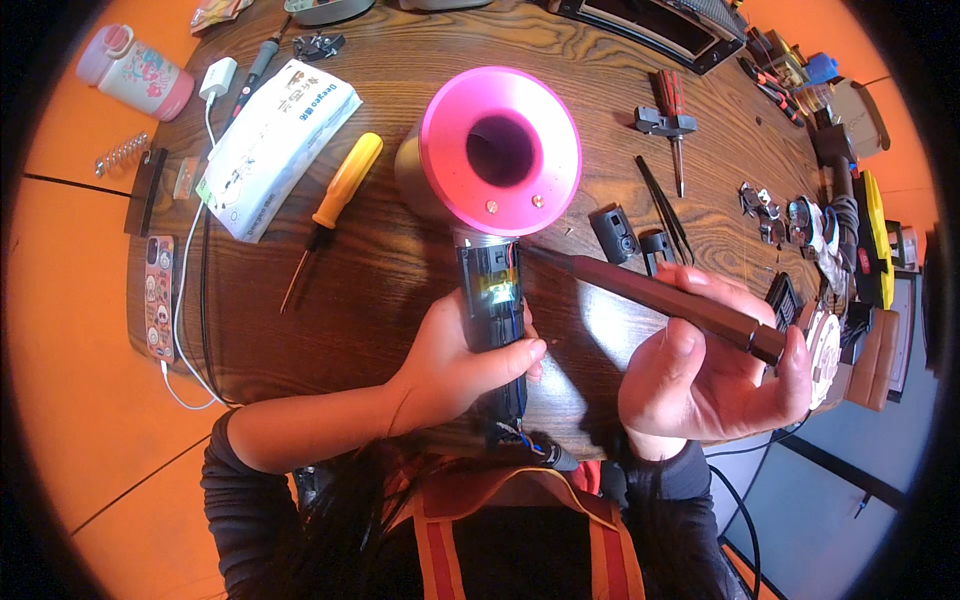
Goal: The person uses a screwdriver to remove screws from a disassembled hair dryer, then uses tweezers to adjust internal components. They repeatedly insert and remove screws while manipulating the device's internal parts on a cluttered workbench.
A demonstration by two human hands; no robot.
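A hair dryer (552, 160) with a pink ring-shaped head stands upright in front of me, its handle casing off. Inside the bare black handle (487, 345) a small board glints near the top, and blue and white wires show at the bottom. My left hand (450, 352) is wrapped round that handle, thumb across its front. My right hand (715, 375) grips a dark brown, pen-shaped screwdriver (670, 297) by its faceted body. The thin tip points left at the top of the handle, just under the head; whether it touches I cannot tell.
Left of the dryer lie a yellow-handled screwdriver (347, 185), a white soft pack (275, 155) and a phone (158, 298) on a cable. To the right are black plastic parts (613, 236), tweezers (664, 212) and a red-handled screwdriver (670, 95). A pink-lidded cup (140, 80) is far left.
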